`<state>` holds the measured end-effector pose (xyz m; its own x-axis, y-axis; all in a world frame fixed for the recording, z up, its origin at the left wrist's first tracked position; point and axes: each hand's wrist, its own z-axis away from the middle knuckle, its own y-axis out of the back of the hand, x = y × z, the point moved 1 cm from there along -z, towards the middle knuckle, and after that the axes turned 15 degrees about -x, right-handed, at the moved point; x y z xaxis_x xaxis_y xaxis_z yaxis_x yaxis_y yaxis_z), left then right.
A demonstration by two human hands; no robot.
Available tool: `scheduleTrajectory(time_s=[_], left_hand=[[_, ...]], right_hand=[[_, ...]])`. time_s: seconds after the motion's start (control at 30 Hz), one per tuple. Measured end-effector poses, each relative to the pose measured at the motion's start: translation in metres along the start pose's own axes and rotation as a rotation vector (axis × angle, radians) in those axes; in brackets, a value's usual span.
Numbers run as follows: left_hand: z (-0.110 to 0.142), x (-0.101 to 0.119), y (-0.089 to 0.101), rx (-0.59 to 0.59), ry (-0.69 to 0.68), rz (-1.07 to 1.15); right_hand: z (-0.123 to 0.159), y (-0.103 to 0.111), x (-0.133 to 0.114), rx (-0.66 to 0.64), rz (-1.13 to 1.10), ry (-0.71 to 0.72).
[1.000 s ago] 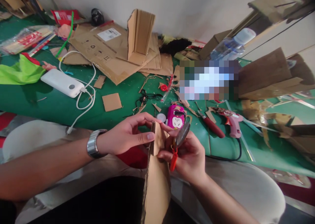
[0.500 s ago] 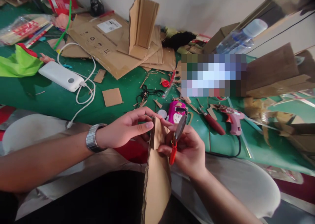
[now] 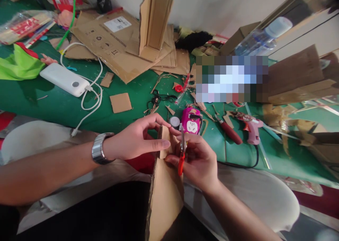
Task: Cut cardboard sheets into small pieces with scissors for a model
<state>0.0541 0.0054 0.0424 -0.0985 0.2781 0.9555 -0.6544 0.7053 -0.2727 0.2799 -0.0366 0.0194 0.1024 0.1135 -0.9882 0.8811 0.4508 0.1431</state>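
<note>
A large cardboard piece (image 3: 165,195) stands tilted over my lap, its cut edge showing corrugation. Against its upper end lies a small cardboard strip (image 3: 165,142). My left hand (image 3: 137,136) grips the strip and the upper edge, thumb on the near face and fingers behind. In my right hand (image 3: 200,159) are scissors (image 3: 182,156) with red handles, blades pointing up. The right thumb and fingertips also touch the cardboard beside the strip. My right palm and fingers partly hide the scissors' handles.
On the green table (image 3: 143,113) are a white power bank (image 3: 65,79) with cable, flat cardboard sheets (image 3: 106,46), and a folded cardboard piece (image 3: 153,25). A pink power adapter (image 3: 191,121), red-handled tool (image 3: 229,131), pink glue gun (image 3: 253,129) and plastic bottle (image 3: 265,36) are farther right.
The cardboard has tilted and shifted slightly left, showing more of its face. My left thumb has slid onto the strip. My right hand and the scissors have moved slightly left, and the blades have turned.
</note>
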Motion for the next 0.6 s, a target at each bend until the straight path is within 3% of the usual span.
scheduleTrajectory(time_s=[0.13,0.23,0.33,0.43,0.6], left_hand=[[0.001,-0.004,0.0,0.036,0.08,-0.111],[0.003,-0.004,0.003,0.07,0.047,-0.241],[0.004,0.001,0.005,0.087,0.042,-0.358],[0.006,0.008,0.007,0.065,0.077,-0.339],[0.01,0.019,0.015,0.039,0.009,-0.379]], right_hand=[[0.0,-0.003,-0.002,-0.016,0.068,-0.02],[-0.001,0.004,-0.012,-0.004,0.06,-0.042],[-0.001,0.022,-0.026,0.025,0.004,-0.039],[0.0,0.046,-0.035,0.095,-0.051,-0.032],[-0.003,0.069,-0.036,0.193,-0.028,-0.06]])
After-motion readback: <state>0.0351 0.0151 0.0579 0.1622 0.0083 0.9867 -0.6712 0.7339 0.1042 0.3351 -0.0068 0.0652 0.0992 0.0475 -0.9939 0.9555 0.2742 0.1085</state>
